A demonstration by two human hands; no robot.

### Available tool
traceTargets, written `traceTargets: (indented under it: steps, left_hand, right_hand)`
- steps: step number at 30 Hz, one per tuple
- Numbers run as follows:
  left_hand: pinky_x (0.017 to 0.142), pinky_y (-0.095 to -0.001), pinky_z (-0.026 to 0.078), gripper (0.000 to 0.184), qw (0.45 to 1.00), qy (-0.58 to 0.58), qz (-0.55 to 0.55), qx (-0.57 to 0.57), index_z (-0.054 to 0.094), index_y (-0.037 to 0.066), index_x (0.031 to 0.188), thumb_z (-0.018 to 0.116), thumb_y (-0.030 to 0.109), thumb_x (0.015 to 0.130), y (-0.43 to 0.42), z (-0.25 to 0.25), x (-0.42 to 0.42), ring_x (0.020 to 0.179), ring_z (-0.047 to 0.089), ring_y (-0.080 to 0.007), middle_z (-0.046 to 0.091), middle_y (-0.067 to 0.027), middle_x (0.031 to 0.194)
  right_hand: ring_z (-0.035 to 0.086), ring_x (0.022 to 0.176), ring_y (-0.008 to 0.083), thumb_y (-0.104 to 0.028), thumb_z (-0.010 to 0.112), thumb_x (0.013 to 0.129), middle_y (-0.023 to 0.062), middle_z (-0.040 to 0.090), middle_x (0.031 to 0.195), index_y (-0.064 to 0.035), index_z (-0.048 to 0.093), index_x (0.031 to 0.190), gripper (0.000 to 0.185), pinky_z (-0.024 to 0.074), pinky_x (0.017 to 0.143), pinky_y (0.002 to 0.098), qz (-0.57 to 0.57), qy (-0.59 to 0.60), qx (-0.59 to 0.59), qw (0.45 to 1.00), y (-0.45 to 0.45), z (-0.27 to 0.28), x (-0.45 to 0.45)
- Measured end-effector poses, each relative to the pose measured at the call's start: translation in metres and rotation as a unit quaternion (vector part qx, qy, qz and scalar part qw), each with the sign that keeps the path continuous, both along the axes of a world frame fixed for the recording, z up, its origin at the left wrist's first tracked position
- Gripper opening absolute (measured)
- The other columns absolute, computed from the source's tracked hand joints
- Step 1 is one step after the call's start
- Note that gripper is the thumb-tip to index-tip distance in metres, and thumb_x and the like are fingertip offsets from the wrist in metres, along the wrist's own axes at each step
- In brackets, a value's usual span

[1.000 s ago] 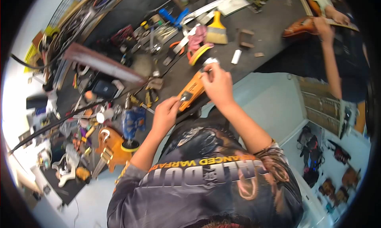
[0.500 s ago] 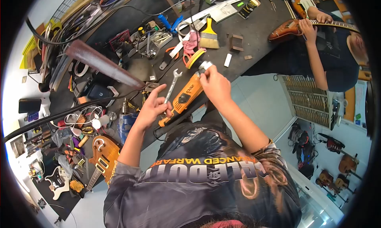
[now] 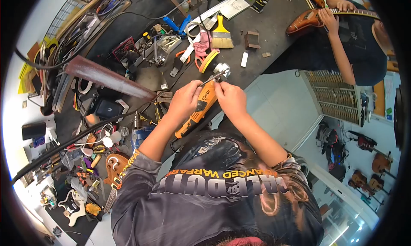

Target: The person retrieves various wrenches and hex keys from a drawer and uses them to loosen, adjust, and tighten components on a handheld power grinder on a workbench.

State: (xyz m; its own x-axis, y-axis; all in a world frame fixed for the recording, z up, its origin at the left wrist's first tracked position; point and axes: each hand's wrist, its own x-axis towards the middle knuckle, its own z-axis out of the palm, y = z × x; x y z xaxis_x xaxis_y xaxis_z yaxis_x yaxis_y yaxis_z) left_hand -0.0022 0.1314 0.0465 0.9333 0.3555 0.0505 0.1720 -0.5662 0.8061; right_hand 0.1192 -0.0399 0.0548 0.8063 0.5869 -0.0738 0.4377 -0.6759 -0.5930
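Observation:
An orange angle grinder [image 3: 198,116] with a silver head and a yellow-edged round pad [image 3: 209,61] lies slanted at the bench's front edge, its pad end pointing away from me. My left hand [image 3: 185,101] is closed around a metal wrench [image 3: 209,80], whose far end reaches the grinder's silver head. Whether the jaw sits on a fitting there is too small to tell. My right hand [image 3: 231,101] is closed at the grinder's neck, just below the head, its fingertips close to the wrench. The hands partly cover the grinder's body.
Beyond the pad lie a paintbrush [image 3: 222,35], a pink cloth [image 3: 201,47] and a small brown block [image 3: 252,40]. A long dusty bar [image 3: 110,78] and black cables cross the left side. At right, another person holds a guitar [image 3: 305,22].
My left hand has moved right and forward, bringing the wrench from upright beside the grinder to its head. My right hand has shifted slightly back toward me along the neck.

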Motion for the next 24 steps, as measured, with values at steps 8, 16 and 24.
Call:
traceTargets:
  steps: [8, 16, 24]
  left_hand:
    - [0.076, -0.0491, 0.057, 0.019, 0.978, -0.052, -0.115, 0.169, 0.065, 0.005, 0.116, 0.071, 0.003, 0.098, 0.02, -0.004, 0.019, 0.089, 0.072, -0.0382, 0.069, -0.0154, 0.095]
    - [0.073, -0.0492, 0.057, 0.024, 0.969, -0.061, -0.129, 0.204, 0.064, 0.004, 0.115, 0.07, -0.003, 0.094, 0.02, -0.007, 0.028, 0.083, 0.071, -0.0377, 0.067, -0.0139, 0.091]
    - [0.073, -0.0483, 0.057, 0.028, 0.97, -0.204, -0.082, 0.103, 0.065, 0.002, 0.115, 0.072, -0.009, 0.09, 0.023, 0.023, 0.03, 0.082, 0.07, -0.0377, 0.067, -0.0157, 0.09]
  right_hand:
    - [0.074, 0.075, 0.0444, -0.037, 0.055, 0.117, 0.0196, 0.076, 0.082, -0.0058, 0.069, 0.094, 0.041, 0.0584, 0.069, 0.056, -0.033, 0.001, 0.023, 0.999, 0.0, -0.017, -0.017]
    - [0.075, 0.072, 0.037, -0.033, 0.055, 0.117, 0.011, 0.076, 0.077, -0.008, 0.072, 0.096, 0.037, 0.0575, 0.067, 0.0498, -0.052, 0.009, 0.036, 0.998, 0.001, -0.028, -0.022]
    - [0.077, 0.07, 0.0328, -0.033, 0.054, 0.118, 0.0092, 0.077, 0.075, -0.0066, 0.072, 0.095, 0.04, 0.0583, 0.069, 0.0473, -0.067, 0.029, 0.042, 0.996, 0.004, -0.023, -0.023]
